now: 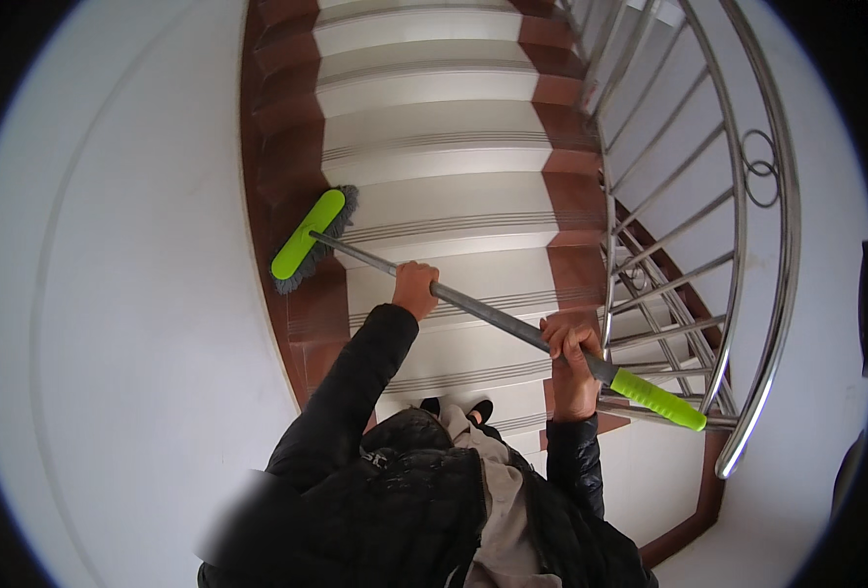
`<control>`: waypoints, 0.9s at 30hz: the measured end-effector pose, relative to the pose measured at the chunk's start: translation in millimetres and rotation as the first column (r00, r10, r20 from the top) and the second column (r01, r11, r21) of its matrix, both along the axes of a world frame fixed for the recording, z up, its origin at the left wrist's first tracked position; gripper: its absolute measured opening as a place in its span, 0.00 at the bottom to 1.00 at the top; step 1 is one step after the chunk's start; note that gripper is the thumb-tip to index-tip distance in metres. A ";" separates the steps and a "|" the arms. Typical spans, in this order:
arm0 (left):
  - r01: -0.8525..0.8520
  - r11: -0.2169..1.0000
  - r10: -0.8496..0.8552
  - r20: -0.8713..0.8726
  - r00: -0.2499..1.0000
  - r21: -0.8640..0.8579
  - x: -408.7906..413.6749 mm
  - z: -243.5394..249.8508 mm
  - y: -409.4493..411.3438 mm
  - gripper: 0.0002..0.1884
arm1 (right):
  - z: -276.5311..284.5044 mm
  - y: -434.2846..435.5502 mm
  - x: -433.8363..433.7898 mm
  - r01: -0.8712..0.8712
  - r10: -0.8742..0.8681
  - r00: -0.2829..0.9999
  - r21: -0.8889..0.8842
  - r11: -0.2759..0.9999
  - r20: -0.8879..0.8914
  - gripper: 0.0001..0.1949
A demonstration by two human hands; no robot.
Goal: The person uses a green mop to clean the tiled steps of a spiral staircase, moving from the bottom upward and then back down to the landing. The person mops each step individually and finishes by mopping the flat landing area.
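Both of my hands grip the grey pole (pixel 489 314) of a mop, which slants across the stairs in front of me. My left hand (pixel 415 288) is wrapped around the pole nearer the head. Farther up the pole, just below the bright green ribbed grip (pixel 658 399), my right hand (pixel 573 349) is closed on it. The mop head (pixel 309 234) has a green plastic back and a grey fibre fringe. It lies at the left end of a step, over the brown border by the wall.
Cream stair treads (pixel 434 202) with grooved edges and brown tile borders (pixel 577 195) run up the view. A stainless steel railing (pixel 735 147) with linked rings curves along the right. A white wall (pixel 147 294) bounds the left. My dark shoes (pixel 482 409) stand on a step.
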State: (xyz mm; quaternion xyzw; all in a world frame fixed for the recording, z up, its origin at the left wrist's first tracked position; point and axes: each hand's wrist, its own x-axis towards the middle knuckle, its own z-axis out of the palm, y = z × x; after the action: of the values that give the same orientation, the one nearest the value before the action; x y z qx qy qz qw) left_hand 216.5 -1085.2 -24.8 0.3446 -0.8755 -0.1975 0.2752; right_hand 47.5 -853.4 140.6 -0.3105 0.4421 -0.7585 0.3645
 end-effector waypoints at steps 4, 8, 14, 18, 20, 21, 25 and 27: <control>0.131 0.989 -0.138 -0.105 0.985 -0.074 -58.4 1.6 28.4 0.07 | -3.1 51.6 -22.4 0.155 -0.154 0.988 -0.045 0.987 0.012 0.12; 0.321 0.942 -0.336 -0.207 0.919 -0.104 -137.8 7.9 68.0 0.08 | 7.3 108.4 -44.3 0.364 -0.368 0.925 -0.056 0.930 -0.091 0.12; 0.615 0.784 -0.617 -0.219 0.756 -0.086 -255.6 17.1 124.9 0.10 | 27.0 165.1 -54.9 0.640 -0.642 0.740 -0.083 0.764 -0.202 0.10; 0.727 0.682 -0.723 -0.221 0.654 -0.078 -304.7 25.3 160.2 0.11 | 25.6 187.0 -65.8 0.770 -0.767 0.621 -0.057 0.636 -0.161 0.11; 0.712 0.697 -0.712 -0.192 0.675 -0.083 -312.1 22.3 167.7 0.11 | 21.2 194.8 -77.3 0.773 -0.773 0.623 -0.061 0.632 -0.119 0.11; 0.705 0.704 -0.707 -0.175 0.685 -0.082 -314.4 23.1 173.2 0.10 | 17.4 199.9 -83.1 0.768 -0.769 0.632 -0.059 0.638 -0.093 0.11; 0.658 0.753 -0.653 -0.120 0.748 0.004 -298.4 22.2 171.3 0.11 | 10.0 204.2 -98.1 0.708 -0.709 0.705 -0.057 0.704 -0.002 0.11; 0.605 0.796 -0.600 -0.127 0.790 0.003 -278.6 19.4 163.1 0.10 | 4.0 200.1 -107.3 0.633 -0.632 0.774 -0.067 0.771 0.035 0.11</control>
State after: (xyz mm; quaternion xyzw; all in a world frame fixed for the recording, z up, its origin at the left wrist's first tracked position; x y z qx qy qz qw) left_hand -62.1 -922.0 -5.4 0.0412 -0.9171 -0.3140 0.2422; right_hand -59.8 -653.4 144.6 -0.1533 0.4900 -0.8545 0.0789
